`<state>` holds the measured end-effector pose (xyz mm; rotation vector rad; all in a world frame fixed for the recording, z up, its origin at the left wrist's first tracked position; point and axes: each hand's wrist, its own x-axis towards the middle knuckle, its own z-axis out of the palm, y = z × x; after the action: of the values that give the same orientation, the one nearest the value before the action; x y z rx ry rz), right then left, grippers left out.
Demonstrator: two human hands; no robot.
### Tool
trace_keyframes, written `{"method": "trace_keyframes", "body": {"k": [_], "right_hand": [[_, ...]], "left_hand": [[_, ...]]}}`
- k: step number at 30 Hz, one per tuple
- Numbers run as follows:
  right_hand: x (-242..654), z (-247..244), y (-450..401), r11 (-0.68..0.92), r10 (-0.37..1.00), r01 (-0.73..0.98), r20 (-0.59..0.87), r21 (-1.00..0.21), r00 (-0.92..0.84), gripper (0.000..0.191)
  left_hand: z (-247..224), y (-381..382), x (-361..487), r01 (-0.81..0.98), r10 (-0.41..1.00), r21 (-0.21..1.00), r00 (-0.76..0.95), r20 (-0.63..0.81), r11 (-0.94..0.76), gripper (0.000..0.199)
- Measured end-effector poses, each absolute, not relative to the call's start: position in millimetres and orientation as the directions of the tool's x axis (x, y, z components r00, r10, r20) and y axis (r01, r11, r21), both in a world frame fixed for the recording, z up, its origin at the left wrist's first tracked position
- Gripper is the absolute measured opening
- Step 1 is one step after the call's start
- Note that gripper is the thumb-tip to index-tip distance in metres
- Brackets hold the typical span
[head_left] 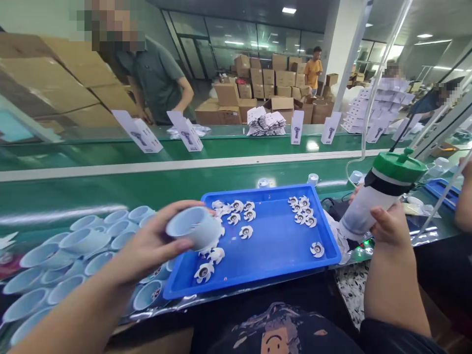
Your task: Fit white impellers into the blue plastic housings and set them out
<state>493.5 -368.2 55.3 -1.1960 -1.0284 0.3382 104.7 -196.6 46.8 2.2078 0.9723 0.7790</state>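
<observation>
My left hand [162,236] is closed around a light blue cup-like housing [193,228], tilted above the left part of a blue tray [265,246]. Small white fan wheels [246,232] lie in the tray, grouped at its left side and upper right corner. On the right, my right hand [391,221] grips a clear bottle [365,209] with a green lid and a black band, leaning just beyond the tray's right edge. More light blue housings [86,241] stand crowded together left of the tray.
White printed boxes [297,128] stand along the far side of the green line [228,172]. Clear tubing [365,123] hangs near the bottle. A person in a dark shirt [158,73] is across the line; another person's hand [466,196] shows at the right edge.
</observation>
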Motion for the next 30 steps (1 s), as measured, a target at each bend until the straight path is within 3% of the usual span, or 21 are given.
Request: {"method": "trace_keyframes", "body": {"k": [2, 5, 9, 17, 20, 24, 30], "right_hand": [[471.7, 62.8, -368.9, 0.396, 0.796, 0.158, 0.424, -0.905, 0.432, 0.074], [440.2, 76.0, -365.8, 0.411, 0.875, -0.047, 0.38, -0.91, 0.301, 0.069], [414.8, 96.9, -358.1, 0.407, 0.881, -0.093, 0.364, -0.908, 0.303, 0.069], [400.3, 109.3, -353.3, 0.363, 0.866, -0.055, 0.315, -0.93, 0.388, 0.101], [404.3, 109.2, -358.5, 0.358, 0.892, -0.037, 0.33, -0.933, 0.308, 0.086], [407.3, 108.7, -361.1, 0.404, 0.891, -0.157, 0.349, -0.901, 0.291, 0.058], [399.3, 103.0, -354.5, 0.503, 0.845, -0.239, 0.416, -0.83, 0.335, 0.056]], "left_hand": [[47.8, -215.1, 139.0, 0.29, 0.676, 0.766, 0.695, 0.243, -0.574, 0.051], [44.8, -245.6, 186.5, 0.172, 0.477, 0.71, 0.841, 0.256, -0.683, 0.053], [32.6, -279.5, 231.5, 0.036, 0.305, 0.645, 0.901, 0.31, -0.764, 0.053], [22.1, -303.6, 261.9, 0.053, 0.411, 0.681, 0.83, 0.377, -0.73, 0.039], [23.9, -306.3, 263.8, 0.047, 0.416, 0.686, 0.825, 0.383, -0.726, 0.036], [23.9, -306.6, 265.1, 0.02, 0.404, 0.687, 0.821, 0.404, -0.726, 0.035], [24.5, -305.2, 266.9, 0.0, 0.397, 0.718, 0.833, 0.385, -0.696, 0.033]]}}
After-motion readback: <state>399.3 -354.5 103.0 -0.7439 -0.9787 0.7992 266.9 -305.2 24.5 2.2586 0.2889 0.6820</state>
